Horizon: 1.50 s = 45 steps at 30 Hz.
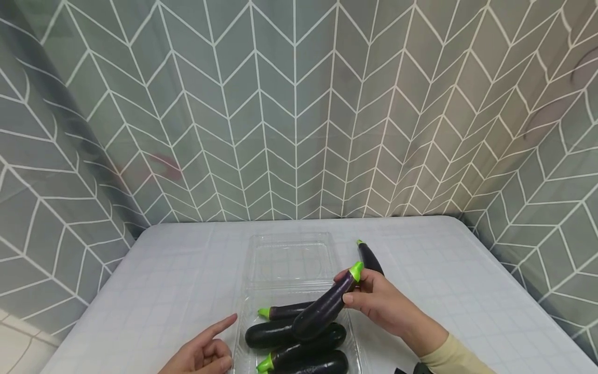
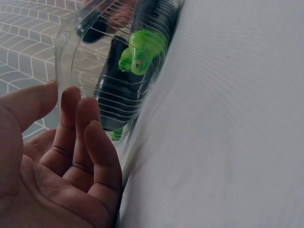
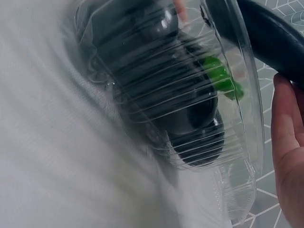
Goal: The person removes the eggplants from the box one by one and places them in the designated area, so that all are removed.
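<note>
My right hand [image 1: 385, 306] pinches a dark purple eggplant [image 1: 322, 312] near its bright green stem, between thumb and fingers. The eggplant tilts, stem up and to the right, with its thick end above the clear plastic container [image 1: 356, 348]. Several eggplants lie inside the container, among them a lower one [image 1: 308, 345] with its green stem to the left. At the container's left side is my left hand [image 1: 203, 353], index finger extended and the others loosely bent, holding nothing. In the left wrist view its fingertips [image 2: 71, 95] are close to the container wall; contact is unclear.
The container's clear lid [image 1: 291, 259] lies folded open toward the back. Another eggplant [image 1: 370, 258] rests on the white-covered table [image 1: 187, 275], right of the lid and partly behind my right hand. A grey patterned curtain [image 1: 294, 130] surrounds the table's back and sides.
</note>
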Available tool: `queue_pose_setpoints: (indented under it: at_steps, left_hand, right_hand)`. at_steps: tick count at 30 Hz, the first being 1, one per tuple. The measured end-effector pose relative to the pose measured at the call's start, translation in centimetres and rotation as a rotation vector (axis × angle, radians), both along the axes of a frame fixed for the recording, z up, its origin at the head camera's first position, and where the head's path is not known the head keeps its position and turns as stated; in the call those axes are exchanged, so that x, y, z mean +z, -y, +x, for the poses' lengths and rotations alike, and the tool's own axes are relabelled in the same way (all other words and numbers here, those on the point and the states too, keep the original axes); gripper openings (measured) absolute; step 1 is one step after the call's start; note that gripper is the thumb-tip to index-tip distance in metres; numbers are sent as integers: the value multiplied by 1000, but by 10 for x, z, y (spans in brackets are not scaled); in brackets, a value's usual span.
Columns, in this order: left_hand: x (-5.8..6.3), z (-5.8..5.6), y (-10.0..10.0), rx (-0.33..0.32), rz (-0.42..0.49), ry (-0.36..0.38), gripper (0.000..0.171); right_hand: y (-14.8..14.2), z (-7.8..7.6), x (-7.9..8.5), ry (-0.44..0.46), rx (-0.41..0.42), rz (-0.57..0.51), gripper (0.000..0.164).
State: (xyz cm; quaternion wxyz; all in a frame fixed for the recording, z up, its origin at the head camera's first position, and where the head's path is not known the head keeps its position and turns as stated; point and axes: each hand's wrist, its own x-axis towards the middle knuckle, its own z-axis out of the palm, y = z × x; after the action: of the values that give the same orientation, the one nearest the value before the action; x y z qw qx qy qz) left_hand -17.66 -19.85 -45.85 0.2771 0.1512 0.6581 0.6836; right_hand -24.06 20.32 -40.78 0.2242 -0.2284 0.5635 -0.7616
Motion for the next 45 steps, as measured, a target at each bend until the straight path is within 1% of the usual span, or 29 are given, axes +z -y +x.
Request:
queue_pose_setpoints:
  at_steps: [5,9,13,18,20,25,27,33,36,42,45]
  left_hand:
    - [-2,2,-1,-1,16,-17,78]
    - [-3,3,-1,4,21,-39,77]
    - [-3,3,0,7,21,-57,76]
    - [-1,1,1,14,-3,-47,77]
    - [-1,1,1,17,-6,-37,78]
    - [-1,1,0,18,-9,-46,78]
    - [-2,0,0,21,-7,-43,78]
    - [-6,0,1,21,10,-15,79]
    - [-7,0,1,23,9,-18,80]
    - [-7,0,2,25,-1,-17,83]
    - [-7,0,2,25,-5,-17,83]
  right_hand:
    - [0,1,2,-3,-29,-13,35]
    - [-3,3,6,-2,-58,-28,32]
    - [-6,4,13,-3,-77,-46,31]
    - [-10,4,21,6,-94,-85,36]
    - [-11,5,22,11,-91,-101,37]
    - [-16,7,24,0,-106,-124,40]
    - [-19,7,24,-4,-130,-107,41]
    - [-27,8,27,-6,-230,-9,37]
    - [-34,9,28,-17,-275,27,38]
    - [-52,10,29,-98,-326,82,38]
    - [-61,10,30,-115,-371,109,38]
